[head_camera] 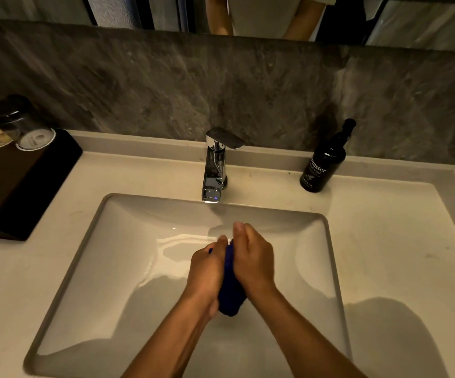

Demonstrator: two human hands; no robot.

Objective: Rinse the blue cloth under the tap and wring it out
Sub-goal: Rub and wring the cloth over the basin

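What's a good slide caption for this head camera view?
Both hands, left and right, squeeze a bunched dark blue cloth over the white rectangular sink basin, below the chrome tap.

Single head cam, wide-angle, looking steeply down and forward over the sink basin (90,241). Close range; tap (215,170) dead centre, mirror (275,15) strip along top edge.

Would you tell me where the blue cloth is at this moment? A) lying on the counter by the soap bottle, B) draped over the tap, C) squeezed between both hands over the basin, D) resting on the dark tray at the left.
C: the blue cloth is bunched between the left hand and right hand, above the sink.
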